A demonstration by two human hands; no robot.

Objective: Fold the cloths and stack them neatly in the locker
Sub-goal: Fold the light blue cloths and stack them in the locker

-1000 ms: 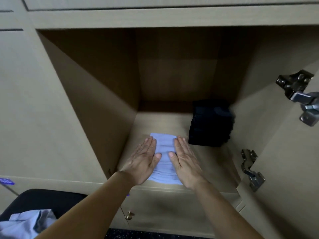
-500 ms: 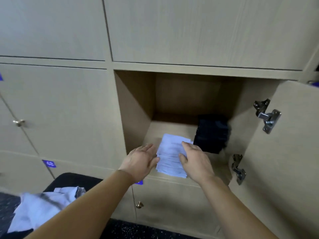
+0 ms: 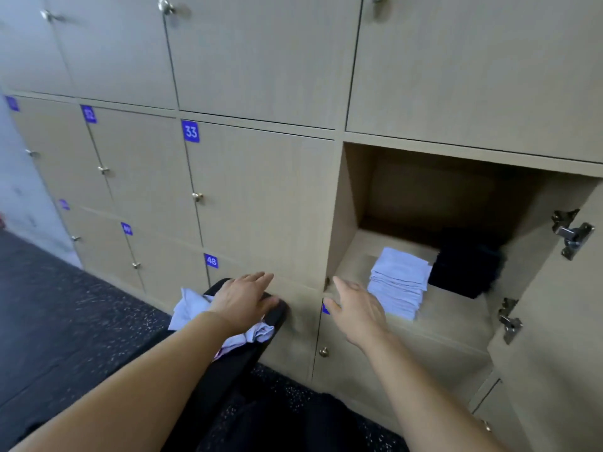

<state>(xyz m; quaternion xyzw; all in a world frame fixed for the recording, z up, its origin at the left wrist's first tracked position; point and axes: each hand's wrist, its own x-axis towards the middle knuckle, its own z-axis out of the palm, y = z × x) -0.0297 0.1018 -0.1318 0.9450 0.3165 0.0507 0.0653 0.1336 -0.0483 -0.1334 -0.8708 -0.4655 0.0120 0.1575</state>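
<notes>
Near open locker (image 3: 346, 207): left grip (image 3: 243, 298), right grip (image 3: 357, 308) spread, empty. Pick loose cloth (image 3: 187, 308) by corners, fold flat.

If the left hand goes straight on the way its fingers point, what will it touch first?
Probably the closed locker door marked 48, just ahead of the left hand. The crumpled cloths lie under it, not in its line. Depth is unclear.

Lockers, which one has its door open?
The locker right of door 33: it alone shows its inside, holding a pale stack and a black stack. Others are shut.
</notes>
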